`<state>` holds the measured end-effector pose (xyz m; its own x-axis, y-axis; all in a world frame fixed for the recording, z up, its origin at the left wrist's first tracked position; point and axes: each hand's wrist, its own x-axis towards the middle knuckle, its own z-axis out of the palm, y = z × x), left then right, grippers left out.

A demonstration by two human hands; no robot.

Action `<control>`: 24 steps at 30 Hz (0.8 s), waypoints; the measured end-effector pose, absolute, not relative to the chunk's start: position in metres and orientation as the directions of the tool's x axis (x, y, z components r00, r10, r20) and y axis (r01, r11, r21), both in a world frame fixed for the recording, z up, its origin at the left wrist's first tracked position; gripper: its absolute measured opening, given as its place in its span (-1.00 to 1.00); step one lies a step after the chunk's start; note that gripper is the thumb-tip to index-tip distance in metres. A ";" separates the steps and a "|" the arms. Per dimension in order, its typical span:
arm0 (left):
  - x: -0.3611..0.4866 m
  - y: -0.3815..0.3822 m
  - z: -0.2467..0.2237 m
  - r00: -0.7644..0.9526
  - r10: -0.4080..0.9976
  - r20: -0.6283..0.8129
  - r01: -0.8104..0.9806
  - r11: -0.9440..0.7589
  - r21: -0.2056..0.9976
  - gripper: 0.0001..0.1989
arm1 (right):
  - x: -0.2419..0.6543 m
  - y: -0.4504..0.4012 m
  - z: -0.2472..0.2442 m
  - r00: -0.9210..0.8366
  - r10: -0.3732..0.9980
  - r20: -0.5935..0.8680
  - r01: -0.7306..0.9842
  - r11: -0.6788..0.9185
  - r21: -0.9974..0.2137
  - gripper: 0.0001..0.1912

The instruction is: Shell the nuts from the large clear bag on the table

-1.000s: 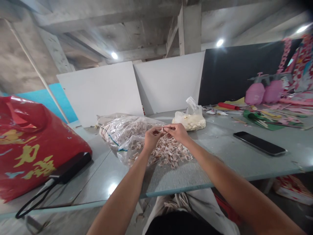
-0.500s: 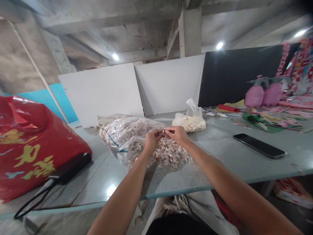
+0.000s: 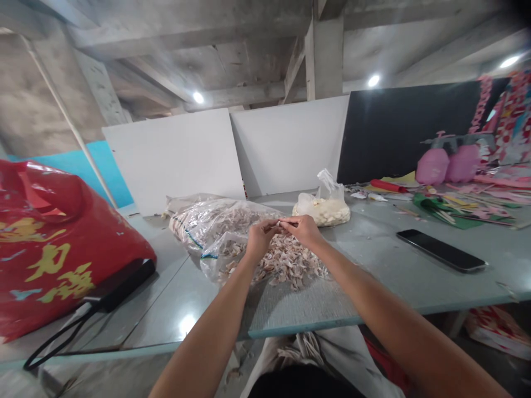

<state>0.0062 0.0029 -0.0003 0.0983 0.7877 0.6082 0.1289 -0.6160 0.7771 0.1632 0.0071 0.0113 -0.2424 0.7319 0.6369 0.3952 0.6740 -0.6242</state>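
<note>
Pinching tiny pale piece (image 3: 279, 223) between them: left hand (image 3: 260, 237), right hand (image 3: 305, 229), both nearly closed, above flake heap (image 3: 290, 262).

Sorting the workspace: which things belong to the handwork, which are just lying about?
Handwork:
- small pale piece between left hand and right hand
- brownish flake heap
- likely, clear plastic bag of flakes, translucent bag of cream pieces

Apparently lying about:
- flat black phone
- glossy red bag

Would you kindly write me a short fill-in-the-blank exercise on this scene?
The left hand and right hand meet over loose pieces; the phone lies nearer the ____ hand.
The large bag with yellow lettering is ____.
The bottles near the dark panel are ____.
Missing words: right; red; pink.
</note>
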 end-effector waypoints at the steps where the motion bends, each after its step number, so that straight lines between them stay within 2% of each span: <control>1: 0.006 0.003 0.000 0.097 0.786 0.610 0.133 -0.618 0.775 -0.71 | 0.163 0.008 0.011 -0.241 0.741 0.627 0.387 0.666 -0.638 -0.68; 10: 0.002 0.007 -0.005 0.097 0.789 0.606 0.157 -0.614 0.774 -0.73 | 0.165 0.006 0.012 -0.260 0.724 0.639 0.400 0.683 -0.611 -0.70; 19: 0.006 0.013 -0.013 0.091 0.776 0.624 0.144 -0.630 0.763 -0.74 | 0.159 0.001 0.015 -0.234 0.678 0.697 0.520 0.693 -0.500 -0.74; 24: 0.008 0.010 -0.011 0.096 0.780 0.618 0.152 -0.625 0.766 -0.73 | 0.156 0.002 0.014 -0.198 0.681 0.704 0.529 0.679 -0.508 -0.75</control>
<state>0.0077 0.0099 -0.0105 0.0961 0.7804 0.6179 0.1524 -0.6250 0.7656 0.1561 0.0019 0.0141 -0.1984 0.6814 0.7045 0.5295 0.6794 -0.5080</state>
